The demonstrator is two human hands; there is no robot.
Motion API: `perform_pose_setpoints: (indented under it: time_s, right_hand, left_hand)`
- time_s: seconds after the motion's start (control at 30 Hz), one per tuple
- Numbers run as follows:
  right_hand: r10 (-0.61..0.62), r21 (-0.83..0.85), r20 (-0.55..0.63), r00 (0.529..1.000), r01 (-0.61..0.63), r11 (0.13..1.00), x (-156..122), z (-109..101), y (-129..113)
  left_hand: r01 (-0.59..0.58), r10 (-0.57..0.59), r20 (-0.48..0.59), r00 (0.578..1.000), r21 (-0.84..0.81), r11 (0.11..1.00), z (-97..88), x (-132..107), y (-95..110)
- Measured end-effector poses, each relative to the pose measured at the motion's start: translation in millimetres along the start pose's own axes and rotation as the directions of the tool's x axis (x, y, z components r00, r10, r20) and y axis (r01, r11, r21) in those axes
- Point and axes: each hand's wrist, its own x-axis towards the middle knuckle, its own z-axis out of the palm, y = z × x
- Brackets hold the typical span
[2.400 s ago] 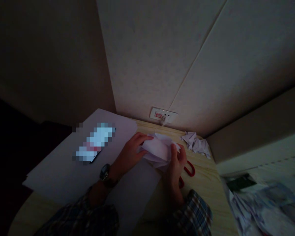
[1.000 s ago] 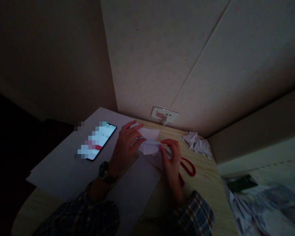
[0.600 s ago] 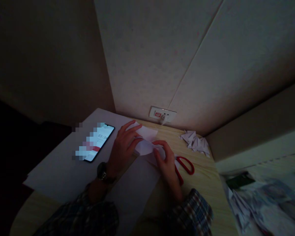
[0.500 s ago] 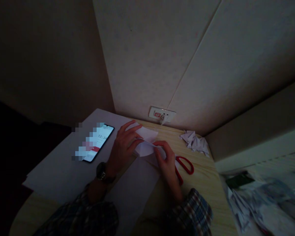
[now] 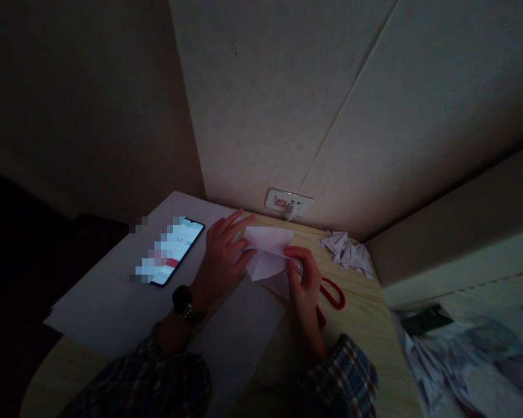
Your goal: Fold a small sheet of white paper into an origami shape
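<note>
Between my two hands is a folded sheet of white paper (image 5: 268, 264), held above the table with a crease running across it. My left hand (image 5: 224, 252) pinches its left edge between thumb and a finger, the other fingers raised. At the right end of the crease, my right hand (image 5: 304, 278) grips the paper between thumb and curled fingers. Red-handled scissors (image 5: 333, 294) lie just right of my right hand, their blades hidden. Beneath my hands, more white paper (image 5: 239, 319) rests on the table.
A lit phone (image 5: 174, 255) showing a timer lies on a stack of white sheets (image 5: 108, 307) at left. Folded paper pieces (image 5: 346, 253) sit at the wooden table's (image 5: 361, 319) back right. A wall socket (image 5: 289, 202) holds a plug. Papers and plastic (image 5: 470, 354) lie beyond the right edge.
My right hand has shifted slightly right with the paper's edge. The paper is now spread wider between my hands, with the crease more stretched out.
</note>
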Motion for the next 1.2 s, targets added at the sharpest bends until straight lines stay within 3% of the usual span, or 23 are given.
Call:
perform_pose_setpoints:
  time_s: [0.37,0.73,0.83,0.97,1.2]
  right_hand:
    - [0.000,0.006,0.155,0.988,-0.001,1.000,1,3,8]
    - [0.019,-0.004,0.112,0.994,-0.019,1.000,3,2,6]
    - [0.108,0.060,0.082,0.991,-0.113,0.992,3,4,7]
    - [0.217,0.248,0.153,0.964,-0.250,0.936,2,10,11]
    - [0.204,0.298,0.149,0.968,-0.240,0.924,0,11,14]
  left_hand:
    - [-0.002,0.000,-0.077,0.997,-0.024,1.000,-0.7,0,-1]
    - [0.009,-0.009,-0.158,0.987,0.000,1.000,-2.0,0,1]
    - [0.017,-0.025,-0.202,0.979,-0.045,0.999,0.0,-1,-1]
    - [0.021,-0.042,-0.233,0.972,-0.095,0.995,1.9,-1,-2]
    - [0.117,-0.130,-0.242,0.962,-0.070,0.991,4.1,0,-2]
